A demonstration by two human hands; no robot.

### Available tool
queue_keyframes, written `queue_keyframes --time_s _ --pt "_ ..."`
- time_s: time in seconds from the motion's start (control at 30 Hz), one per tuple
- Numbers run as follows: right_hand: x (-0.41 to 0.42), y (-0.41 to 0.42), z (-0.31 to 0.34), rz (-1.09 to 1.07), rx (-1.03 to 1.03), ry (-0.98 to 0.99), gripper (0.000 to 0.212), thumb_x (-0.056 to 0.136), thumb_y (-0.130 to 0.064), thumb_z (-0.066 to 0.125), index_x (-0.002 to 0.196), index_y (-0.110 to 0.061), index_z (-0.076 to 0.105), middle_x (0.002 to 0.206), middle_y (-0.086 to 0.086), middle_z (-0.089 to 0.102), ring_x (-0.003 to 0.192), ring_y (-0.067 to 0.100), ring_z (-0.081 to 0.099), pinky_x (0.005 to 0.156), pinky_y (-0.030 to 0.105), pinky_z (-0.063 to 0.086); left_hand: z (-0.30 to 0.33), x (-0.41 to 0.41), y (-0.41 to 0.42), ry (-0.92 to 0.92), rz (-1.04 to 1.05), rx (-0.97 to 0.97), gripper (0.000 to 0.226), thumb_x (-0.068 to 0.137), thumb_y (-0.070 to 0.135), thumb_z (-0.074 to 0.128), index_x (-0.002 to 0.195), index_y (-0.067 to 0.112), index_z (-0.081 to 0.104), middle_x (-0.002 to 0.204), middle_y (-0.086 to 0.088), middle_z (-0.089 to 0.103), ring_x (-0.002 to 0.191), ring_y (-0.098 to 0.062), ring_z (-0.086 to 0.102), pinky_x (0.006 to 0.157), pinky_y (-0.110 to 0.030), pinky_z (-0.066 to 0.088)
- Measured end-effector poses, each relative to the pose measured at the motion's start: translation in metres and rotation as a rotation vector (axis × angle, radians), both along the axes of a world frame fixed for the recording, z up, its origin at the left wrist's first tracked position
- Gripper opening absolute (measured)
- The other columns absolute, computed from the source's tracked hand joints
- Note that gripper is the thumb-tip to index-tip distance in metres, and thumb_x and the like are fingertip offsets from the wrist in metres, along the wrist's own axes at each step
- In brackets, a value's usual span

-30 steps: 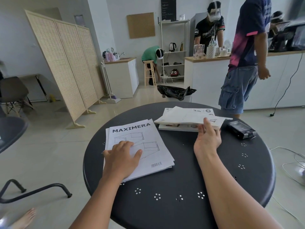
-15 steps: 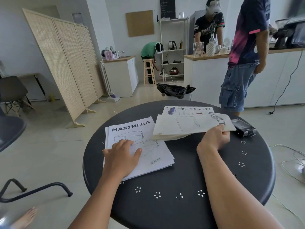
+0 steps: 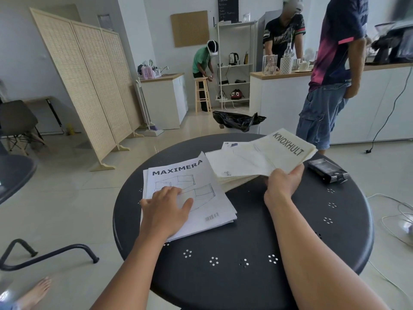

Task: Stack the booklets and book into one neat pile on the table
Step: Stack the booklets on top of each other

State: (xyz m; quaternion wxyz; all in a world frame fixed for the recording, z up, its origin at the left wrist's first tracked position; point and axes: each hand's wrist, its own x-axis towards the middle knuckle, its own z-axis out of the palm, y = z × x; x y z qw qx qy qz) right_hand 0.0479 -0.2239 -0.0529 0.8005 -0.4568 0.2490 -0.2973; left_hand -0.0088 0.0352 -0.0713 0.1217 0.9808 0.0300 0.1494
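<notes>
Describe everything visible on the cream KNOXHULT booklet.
The cream KNOXHULT paper booklet is a thick, soft stack of pages with bold black lettering along its far right edge and faint line drawings on the cover. The right hand pinches its near edge, lifting it tilted, right side higher, above the round black metal table. Its left corner reaches toward the white MAXIMERA booklet; contact there is unclear. It partly covers another white printed sheet behind.

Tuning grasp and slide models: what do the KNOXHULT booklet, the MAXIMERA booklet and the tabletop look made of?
KNOXHULT booklet: matte, cream uncoated paper; it bends and fans in the right hand.
MAXIMERA booklet: matte white paper, thin page edges showing, flat under the left hand.
Table: probably painted metal; dark satin sheen, punched hole clusters.
</notes>
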Motion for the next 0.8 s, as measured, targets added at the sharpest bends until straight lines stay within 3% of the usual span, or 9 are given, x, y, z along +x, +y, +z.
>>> queue_keyframes --time_s 0.13,0.2,0.27,0.37,0.43,0.5,0.6,0.7,0.8 --pt "0.001 -0.007 0.002 -0.032 0.187 -0.115 0.069 0.078 0.014 0.036 0.13 -0.024 0.059 0.117 -0.008 0.072 0.106 0.016 0.071 0.09 0.038 0.06 0.001 -0.001 -0.001 0.008 0.007 -0.026 0.051 0.091 0.062 0.04 0.131 0.033 0.053 0.137 0.015 0.052 0.128 -0.013 0.047 0.105 -0.045 0.027" --pt "-0.001 -0.01 0.005 0.072 0.283 -0.139 0.065 0.085 0.018 0.038 0.13 -0.024 0.059 0.116 -0.008 0.07 0.106 0.016 0.07 0.079 0.029 0.059 0.002 0.0 -0.001 0.011 0.009 -0.035 0.051 0.09 0.062 0.041 0.13 0.032 0.054 0.136 0.015 0.053 0.128 -0.013 0.047 0.105 -0.046 0.026" --pt "-0.004 -0.009 0.006 0.215 0.293 -0.163 0.061 0.09 0.019 0.041 0.132 -0.021 0.058 0.12 -0.003 0.07 0.113 0.022 0.068 0.085 0.034 0.059 0.002 -0.001 -0.001 0.011 0.008 -0.051 0.051 0.09 0.062 0.042 0.129 0.032 0.054 0.134 0.015 0.053 0.126 -0.013 0.047 0.105 -0.047 0.025" --pt "-0.004 -0.003 0.005 0.353 0.192 -0.143 0.046 0.095 0.012 0.049 0.129 -0.016 0.062 0.121 0.005 0.072 0.114 0.031 0.068 0.098 0.047 0.055 0.004 -0.001 0.0 0.01 0.001 -0.135 0.042 0.093 0.057 0.041 0.123 0.033 0.058 0.13 0.016 0.054 0.123 -0.011 0.049 0.104 -0.047 0.023" --pt "-0.006 0.001 0.006 0.431 0.11 -0.097 0.038 0.096 0.007 0.053 0.128 -0.011 0.064 0.121 0.01 0.072 0.111 0.034 0.069 0.098 0.052 0.055 0.006 -0.002 0.003 -0.051 -0.006 -0.329 0.03 0.098 0.048 0.04 0.113 0.034 0.062 0.124 0.017 0.056 0.116 -0.008 0.051 0.104 -0.047 0.023" --pt "-0.009 0.006 0.007 0.513 0.012 -0.043 0.032 0.096 0.005 0.055 0.123 -0.009 0.067 0.117 0.015 0.073 0.108 0.037 0.071 0.095 0.055 0.056 0.009 -0.006 0.01 -0.167 0.008 -0.61 0.029 0.102 0.037 0.039 0.108 0.028 0.066 0.119 0.013 0.06 0.112 -0.01 0.053 0.103 -0.044 0.034" --pt "-0.01 0.014 0.003 0.617 -0.151 0.038 0.023 0.096 0.002 0.059 0.108 -0.013 0.072 0.107 0.016 0.077 0.101 0.04 0.073 0.091 0.059 0.057 0.015 -0.011 0.016 -0.32 0.103 -0.906 0.038 0.102 0.037 0.04 0.105 0.014 0.071 0.11 -0.001 0.066 0.103 -0.019 0.057 0.08 -0.029 0.04" --pt "-0.009 0.017 0.001 0.695 -0.274 0.082 0.02 0.096 -0.001 0.062 0.105 -0.014 0.075 0.101 0.014 0.079 0.096 0.038 0.076 0.088 0.057 0.059 0.017 -0.013 0.019 -0.34 0.192 -0.952 0.044 0.101 0.039 0.039 0.103 0.013 0.073 0.109 -0.001 0.065 0.1 -0.017 0.055 0.084 -0.03 0.035" --pt "-0.006 0.016 0.0 0.707 -0.416 0.129 0.018 0.095 -0.008 0.067 0.11 -0.016 0.074 0.099 0.008 0.08 0.089 0.03 0.078 0.085 0.051 0.062 0.014 -0.009 0.022 -0.267 0.205 -0.892 0.039 0.094 0.041 0.053 0.097 0.006 0.071 0.106 -0.013 0.067 0.104 -0.03 0.061 0.086 -0.039 0.044"
